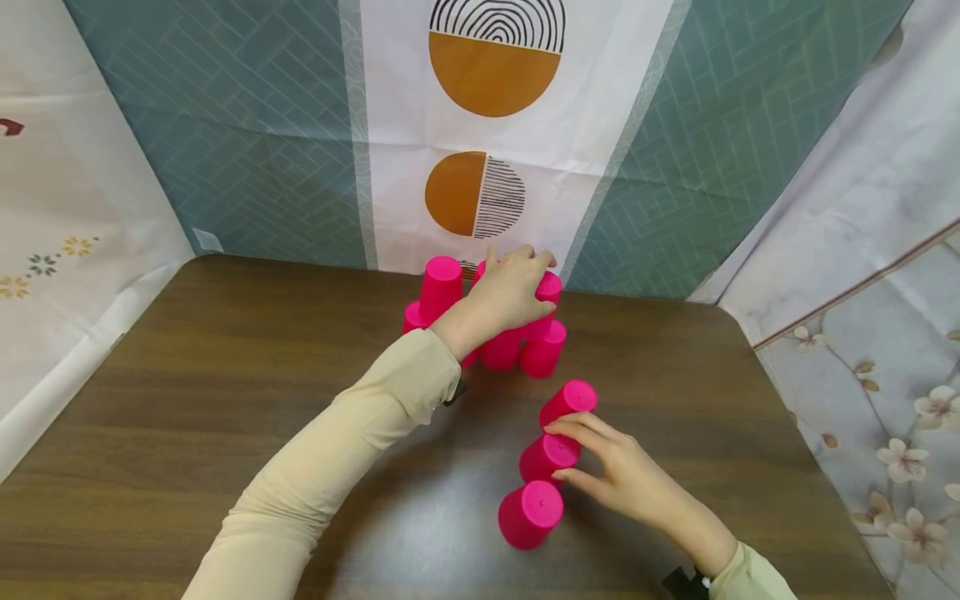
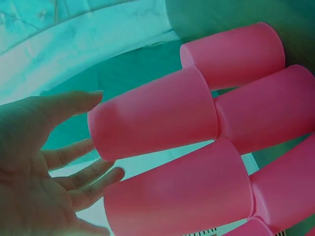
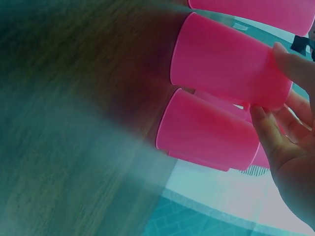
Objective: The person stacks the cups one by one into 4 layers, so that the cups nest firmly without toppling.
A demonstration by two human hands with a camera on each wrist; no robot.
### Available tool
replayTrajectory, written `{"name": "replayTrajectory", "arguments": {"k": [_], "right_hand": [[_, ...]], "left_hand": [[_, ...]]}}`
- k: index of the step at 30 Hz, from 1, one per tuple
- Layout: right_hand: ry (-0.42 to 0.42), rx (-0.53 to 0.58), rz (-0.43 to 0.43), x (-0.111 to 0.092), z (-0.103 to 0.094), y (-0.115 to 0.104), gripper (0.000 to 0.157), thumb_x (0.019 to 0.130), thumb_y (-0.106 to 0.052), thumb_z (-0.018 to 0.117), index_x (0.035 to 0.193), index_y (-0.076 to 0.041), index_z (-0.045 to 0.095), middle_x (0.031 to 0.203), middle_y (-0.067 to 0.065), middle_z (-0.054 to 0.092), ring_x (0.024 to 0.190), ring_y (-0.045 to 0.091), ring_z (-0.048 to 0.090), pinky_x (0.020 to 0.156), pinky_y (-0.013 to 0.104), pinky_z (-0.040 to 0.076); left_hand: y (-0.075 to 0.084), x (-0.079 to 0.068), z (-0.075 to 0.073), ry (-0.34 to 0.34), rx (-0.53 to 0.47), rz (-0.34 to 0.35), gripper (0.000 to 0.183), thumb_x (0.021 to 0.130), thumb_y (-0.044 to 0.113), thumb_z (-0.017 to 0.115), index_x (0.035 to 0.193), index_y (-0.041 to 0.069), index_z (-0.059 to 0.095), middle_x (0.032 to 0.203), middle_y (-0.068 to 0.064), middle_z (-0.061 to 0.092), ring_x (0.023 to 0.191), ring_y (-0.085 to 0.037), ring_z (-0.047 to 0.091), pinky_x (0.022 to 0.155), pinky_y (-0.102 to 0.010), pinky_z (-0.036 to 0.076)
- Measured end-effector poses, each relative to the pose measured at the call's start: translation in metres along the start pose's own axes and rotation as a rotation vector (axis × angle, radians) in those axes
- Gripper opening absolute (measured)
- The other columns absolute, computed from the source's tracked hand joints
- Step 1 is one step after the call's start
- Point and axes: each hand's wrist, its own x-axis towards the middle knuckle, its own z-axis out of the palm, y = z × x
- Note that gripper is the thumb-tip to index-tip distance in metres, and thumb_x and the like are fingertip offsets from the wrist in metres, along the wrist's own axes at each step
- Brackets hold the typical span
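My left hand [image 1: 510, 287] reaches over a stack of pink cups at the back of the table. The left wrist view shows its thumb and fingers spread loosely around the narrow end of an upper pink cup [image 2: 155, 115], not curled tight. Another upper cup [image 2: 179, 189] lies close by its fingertips. Nearer the front, three upside-down pink cups form a slanting row. My right hand [image 1: 618, 467] pinches the middle cup [image 3: 226, 61] near its base with thumb and fingers. The far cup [image 1: 573, 398] and the near cup [image 1: 530, 514] stand on either side of it.
Lower cups of the stack, such as the one at its right end [image 1: 543, 350], bear the upper ones; my left forearm hides part of it. A brown wooden table [image 1: 187, 400] lies beneath. A patterned cloth [image 1: 285, 167] hangs along the table's back edge.
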Motion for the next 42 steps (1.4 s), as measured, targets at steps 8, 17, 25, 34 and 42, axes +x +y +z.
{"name": "replayTrajectory", "arguments": {"k": [8,17,25,34,42], "right_hand": [[0.01,-0.028,-0.028,-0.007,0.0,0.0,0.063,0.068,-0.015,0.083,0.125,-0.012,0.056,0.123,-0.001,0.055,0.108,0.014,0.056,0.094,0.01,0.038],[-0.036,0.041,-0.057,-0.001,-0.003,0.001,0.063,0.071,-0.011,0.08,0.128,-0.014,0.053,0.122,-0.002,0.055,0.108,0.015,0.057,0.092,0.02,0.045],[-0.092,0.005,-0.005,0.004,-0.02,-0.01,0.064,0.069,-0.015,0.083,0.126,-0.02,0.054,0.123,-0.009,0.055,0.106,0.009,0.058,0.082,0.024,0.052],[-0.025,-0.032,-0.125,0.038,-0.061,-0.012,0.063,0.065,-0.017,0.085,0.122,-0.015,0.059,0.118,-0.005,0.058,0.104,0.009,0.058,0.087,0.01,0.043],[0.041,-0.057,-0.224,0.086,-0.083,-0.011,0.054,0.078,-0.043,0.072,0.121,-0.012,0.06,0.114,-0.005,0.061,0.1,0.006,0.059,0.083,0.013,0.046]], "left_hand": [[0.021,-0.073,0.013,0.156,0.076,0.201,0.057,0.079,0.035,0.073,0.128,0.013,0.052,0.121,-0.005,0.056,0.113,-0.019,0.053,0.11,-0.056,0.016],[0.03,-0.161,0.052,0.117,-0.117,0.374,0.043,0.081,0.032,0.072,0.119,0.016,0.06,0.11,0.003,0.057,0.1,-0.009,0.055,0.099,-0.031,0.042],[0.034,-0.188,0.065,0.026,-0.294,0.273,0.039,0.08,0.029,0.073,0.115,0.019,0.06,0.103,0.008,0.057,0.083,0.002,0.054,0.071,-0.008,0.044],[0.04,-0.199,0.07,0.014,-0.24,0.278,0.034,0.08,0.035,0.073,0.109,0.021,0.061,0.102,0.011,0.056,0.087,0.001,0.053,0.068,-0.009,0.044],[0.044,-0.198,0.079,0.034,-0.138,0.296,0.047,0.079,0.041,0.073,0.117,0.018,0.059,0.111,0.008,0.054,0.092,0.0,0.055,0.068,-0.008,0.044]]}}
